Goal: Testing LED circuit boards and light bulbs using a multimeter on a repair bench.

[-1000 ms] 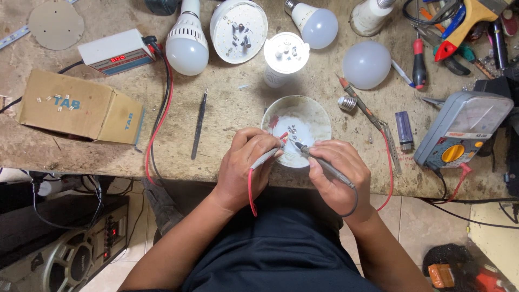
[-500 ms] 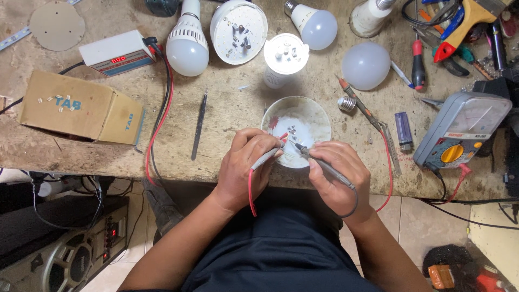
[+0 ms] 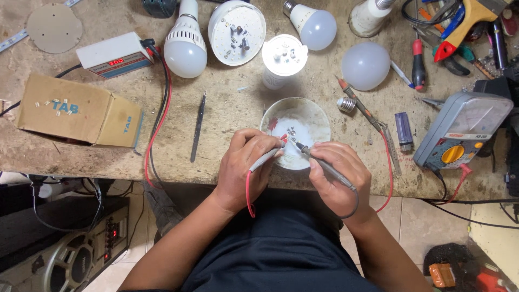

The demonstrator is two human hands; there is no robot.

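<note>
Fingers of the left hand [image 3: 246, 167] pinch a red-wired probe [image 3: 265, 159]; right hand [image 3: 335, 176] grips a black probe [image 3: 324, 166], both tips angled onto the round white LED board [image 3: 311, 121] on the rough table [image 3: 227, 108].

Worn, stained beige worktop [image 3: 227, 108] fills upper frame, surface scratched and blotchy. Pale tiled floor [image 3: 427, 221] shows at lower right and lower left. Dark speaker cabinet [image 3: 59, 254] sits lower left under worktop edge. Light even, soft shadows.

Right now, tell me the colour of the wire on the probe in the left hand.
Red, seen in the head view: the wire loops down from the probe in the left hand.
</note>
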